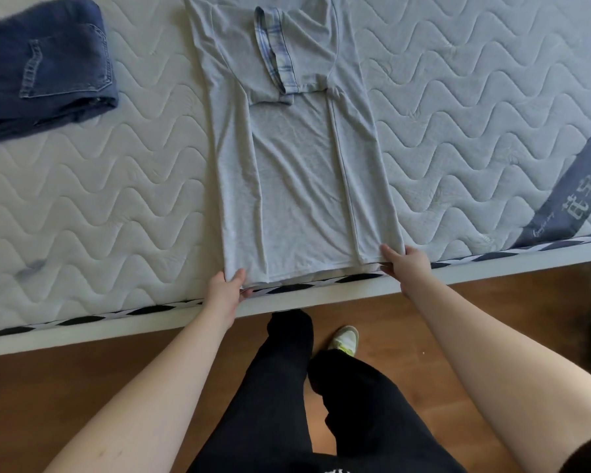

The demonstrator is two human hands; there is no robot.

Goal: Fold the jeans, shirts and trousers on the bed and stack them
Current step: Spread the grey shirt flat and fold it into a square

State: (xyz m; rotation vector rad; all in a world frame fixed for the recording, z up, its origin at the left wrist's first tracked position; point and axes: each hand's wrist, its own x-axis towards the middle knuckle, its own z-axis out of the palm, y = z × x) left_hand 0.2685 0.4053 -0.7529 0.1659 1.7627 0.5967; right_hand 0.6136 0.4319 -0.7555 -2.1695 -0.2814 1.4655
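Lying flat, the grey shirt (297, 165) has both sides folded inward.

The shirt (297, 172) is soft matt grey knit cloth with plaid woven cuffs; the jeans (45, 63) are coarse stitched denim; the mattress (99, 186) is quilted fabric; the floor (65, 380) is smooth wood.

Quilted white mattress (116, 186), grey shirt (297, 172) flat at centre, folded jeans (45, 66) far left.

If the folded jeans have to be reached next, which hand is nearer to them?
Probably the left hand. The jeans lie on the left side of the mattress, while the right hand pinches the grey shirt's opposite corner.
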